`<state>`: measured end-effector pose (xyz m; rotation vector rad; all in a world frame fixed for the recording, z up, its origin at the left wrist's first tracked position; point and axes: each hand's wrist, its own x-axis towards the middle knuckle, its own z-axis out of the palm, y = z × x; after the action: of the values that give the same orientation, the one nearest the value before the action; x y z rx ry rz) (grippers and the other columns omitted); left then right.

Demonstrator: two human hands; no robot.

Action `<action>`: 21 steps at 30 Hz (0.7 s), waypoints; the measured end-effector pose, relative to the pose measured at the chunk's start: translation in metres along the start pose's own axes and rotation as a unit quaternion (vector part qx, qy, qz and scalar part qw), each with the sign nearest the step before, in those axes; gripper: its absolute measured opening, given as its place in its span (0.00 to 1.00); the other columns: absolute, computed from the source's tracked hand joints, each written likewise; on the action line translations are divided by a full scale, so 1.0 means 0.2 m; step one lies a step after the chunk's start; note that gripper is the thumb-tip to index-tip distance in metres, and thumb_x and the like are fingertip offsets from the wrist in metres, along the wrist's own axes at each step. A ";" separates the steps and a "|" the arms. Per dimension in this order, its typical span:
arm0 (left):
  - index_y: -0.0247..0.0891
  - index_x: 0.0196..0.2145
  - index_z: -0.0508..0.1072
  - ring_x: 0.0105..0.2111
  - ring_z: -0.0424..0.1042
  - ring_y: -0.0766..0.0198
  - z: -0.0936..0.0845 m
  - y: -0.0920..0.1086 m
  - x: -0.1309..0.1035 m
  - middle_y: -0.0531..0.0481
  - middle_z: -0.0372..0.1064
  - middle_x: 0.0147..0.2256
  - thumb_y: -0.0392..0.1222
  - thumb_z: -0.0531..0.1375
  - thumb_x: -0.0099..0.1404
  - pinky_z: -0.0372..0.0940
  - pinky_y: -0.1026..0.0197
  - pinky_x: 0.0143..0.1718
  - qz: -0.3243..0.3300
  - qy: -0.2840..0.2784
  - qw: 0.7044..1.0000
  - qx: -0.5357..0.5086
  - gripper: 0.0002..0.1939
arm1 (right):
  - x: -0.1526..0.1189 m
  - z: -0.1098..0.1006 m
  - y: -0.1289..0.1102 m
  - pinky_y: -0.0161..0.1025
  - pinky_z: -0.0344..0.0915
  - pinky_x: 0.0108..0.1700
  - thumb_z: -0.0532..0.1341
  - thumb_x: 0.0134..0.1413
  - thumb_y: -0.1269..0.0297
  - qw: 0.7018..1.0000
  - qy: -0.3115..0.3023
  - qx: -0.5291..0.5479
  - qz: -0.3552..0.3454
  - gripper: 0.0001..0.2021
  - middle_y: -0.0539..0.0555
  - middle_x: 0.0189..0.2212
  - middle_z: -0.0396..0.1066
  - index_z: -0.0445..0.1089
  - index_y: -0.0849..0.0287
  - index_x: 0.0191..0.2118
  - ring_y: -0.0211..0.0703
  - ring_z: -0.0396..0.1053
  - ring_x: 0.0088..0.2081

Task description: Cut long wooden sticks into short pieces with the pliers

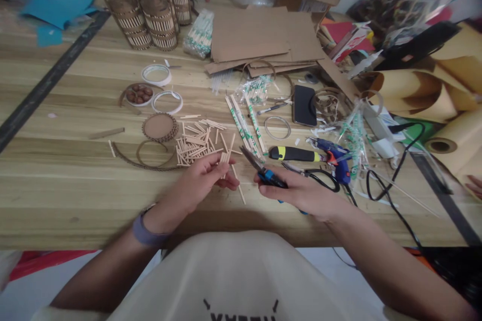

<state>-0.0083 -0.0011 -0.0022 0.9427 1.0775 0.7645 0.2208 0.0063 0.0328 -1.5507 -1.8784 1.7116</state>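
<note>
My left hand (205, 175) is closed around a few thin wooden sticks (230, 149), pinched between thumb and fingers and pointing up and away. One longer stick (241, 191) slants out below the fingers toward the table edge. Just to the right, my right hand (301, 191) grips pliers (269, 175) with blue and black handles, their dark jaws aimed up and left, apart from the sticks. Beyond my left hand lies a loose pile of short cut sticks (193, 146). Paper-wrapped chopsticks (243, 123) lie behind the pliers.
Left of the pile are a cardboard-rimmed disc (160, 127), tape rolls (155, 74) and a bowl of brown balls (139, 94). A screwdriver (295, 153), blue glue gun (342, 163) and phone (305, 105) lie right. Stick lanterns (160, 25) and cardboard sheets (252, 35) stand behind. Another person's hand (475, 186) shows far right.
</note>
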 end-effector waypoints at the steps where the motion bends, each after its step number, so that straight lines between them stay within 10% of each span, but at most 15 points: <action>1: 0.38 0.37 0.72 0.30 0.77 0.60 0.00 0.01 0.00 0.51 0.76 0.26 0.51 0.61 0.65 0.68 0.59 0.36 -0.003 -0.010 1.000 0.009 0.13 | -0.01 -0.01 0.00 0.37 0.62 0.35 0.63 0.54 0.52 1.000 -0.017 0.006 0.015 0.14 0.53 0.36 0.71 0.71 0.57 0.39 0.43 0.66 0.37; 21: 0.37 0.33 0.74 0.26 0.75 0.63 0.02 0.02 -0.03 0.50 0.75 0.25 0.56 0.61 0.65 0.68 0.61 0.33 -0.044 -0.124 0.991 0.019 0.18 | 0.05 0.03 -0.07 0.36 0.57 0.35 0.60 0.50 0.60 0.990 -0.133 0.053 0.015 0.06 0.48 0.30 0.61 0.65 0.56 0.32 0.39 0.59 0.33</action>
<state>-0.0057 -0.0064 0.0042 0.9866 0.9116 0.5404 0.2032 0.0128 0.0366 -1.3771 -1.8504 2.0850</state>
